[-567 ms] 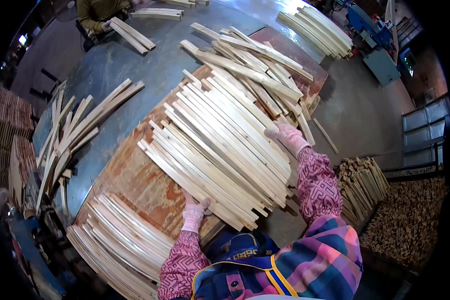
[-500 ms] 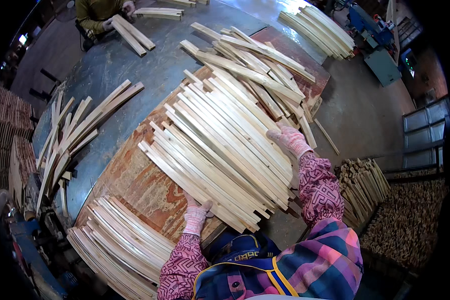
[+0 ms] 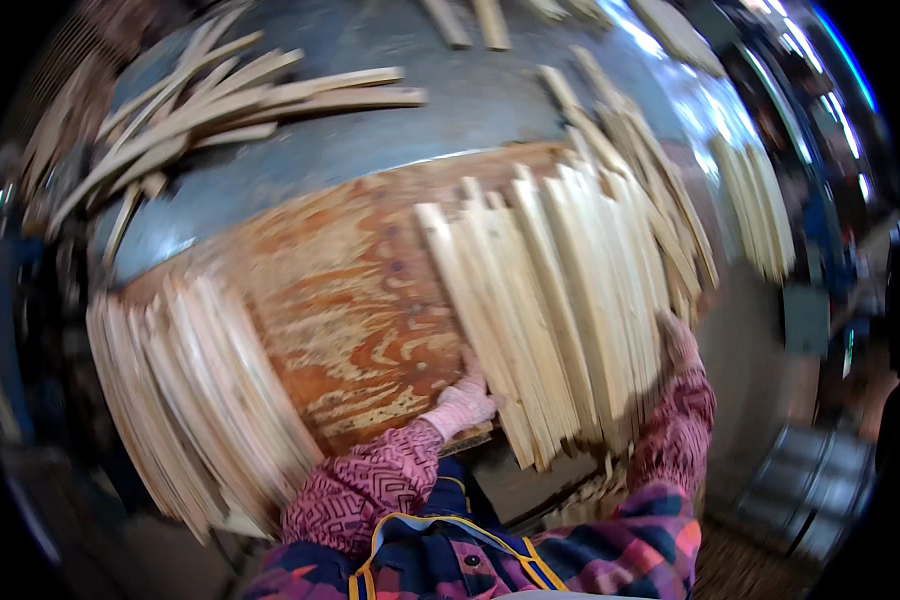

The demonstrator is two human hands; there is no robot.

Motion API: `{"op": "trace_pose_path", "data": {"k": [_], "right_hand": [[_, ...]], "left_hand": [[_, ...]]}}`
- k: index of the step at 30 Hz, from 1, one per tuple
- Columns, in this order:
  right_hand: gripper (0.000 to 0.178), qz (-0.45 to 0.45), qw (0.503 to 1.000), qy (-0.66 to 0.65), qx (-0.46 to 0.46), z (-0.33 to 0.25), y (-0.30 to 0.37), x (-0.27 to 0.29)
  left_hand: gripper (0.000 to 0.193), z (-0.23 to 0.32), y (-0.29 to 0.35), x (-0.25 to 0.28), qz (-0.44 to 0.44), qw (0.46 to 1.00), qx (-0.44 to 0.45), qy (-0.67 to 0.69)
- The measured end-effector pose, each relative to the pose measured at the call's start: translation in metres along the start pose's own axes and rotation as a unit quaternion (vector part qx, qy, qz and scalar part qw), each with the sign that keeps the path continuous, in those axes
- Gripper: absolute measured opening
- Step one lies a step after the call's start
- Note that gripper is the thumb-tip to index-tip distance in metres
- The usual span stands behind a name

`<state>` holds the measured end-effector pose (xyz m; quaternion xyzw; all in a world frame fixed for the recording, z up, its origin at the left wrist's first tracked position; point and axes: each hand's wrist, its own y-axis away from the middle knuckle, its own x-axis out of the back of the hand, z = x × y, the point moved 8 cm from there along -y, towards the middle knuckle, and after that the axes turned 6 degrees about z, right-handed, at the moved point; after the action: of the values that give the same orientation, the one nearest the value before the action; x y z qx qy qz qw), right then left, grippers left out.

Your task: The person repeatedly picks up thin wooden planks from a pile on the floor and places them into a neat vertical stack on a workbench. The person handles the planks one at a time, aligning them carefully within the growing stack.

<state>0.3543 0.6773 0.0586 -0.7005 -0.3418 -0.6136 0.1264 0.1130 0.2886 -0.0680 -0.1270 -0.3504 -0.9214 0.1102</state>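
A broad row of pale wooden strips (image 3: 530, 310) lies side by side on a worn plywood board (image 3: 350, 300), the near ends sticking out past its front edge. My left hand (image 3: 467, 400), in a pinkish-white glove, rests against the row's left side near the front, index finger and thumb stretched out. Against the right side is my right hand (image 3: 680, 343), gloved too, its fingers extended along the outermost strip and slightly blurred. The row stands between both hands, neither wrapped round a strip.
Another stack of strips (image 3: 200, 400) sits on the board's left end. Loose strips (image 3: 240, 105) lie crisscrossed on the grey metal table (image 3: 470, 100) at the far left, and more loose strips (image 3: 650, 170) lie behind the row. A further bundle (image 3: 755, 205) is at the far right.
The view has turned, so the row appears more upright and further right, with more bare plywood showing left of it. Both hands stay at its sides. The co-worker has left the view.
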Motion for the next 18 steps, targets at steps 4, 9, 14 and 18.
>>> {"op": "trace_pose_path", "data": {"k": [4,9,14,18], "right_hand": [[0.048,-0.039,0.99,0.075,-0.116,-0.019,-0.037,0.029],[0.052,0.261,0.962,-0.079,0.029,-0.194,-0.122,0.092],[0.048,0.15,0.907,-0.233,0.317,-0.542,-0.182,-0.005],[0.063,0.107,0.888,-0.147,0.422,-0.739,-0.222,-0.09]], "left_hand": [[0.12,-0.005,0.007,0.014,-0.009,1.0,-0.023,-0.011],[0.085,-0.008,0.034,0.088,-0.065,0.982,-0.026,0.173],[0.071,-0.108,0.033,0.173,0.203,0.929,0.081,0.299],[0.069,-0.135,0.09,0.242,0.367,0.87,0.08,0.32]]}}
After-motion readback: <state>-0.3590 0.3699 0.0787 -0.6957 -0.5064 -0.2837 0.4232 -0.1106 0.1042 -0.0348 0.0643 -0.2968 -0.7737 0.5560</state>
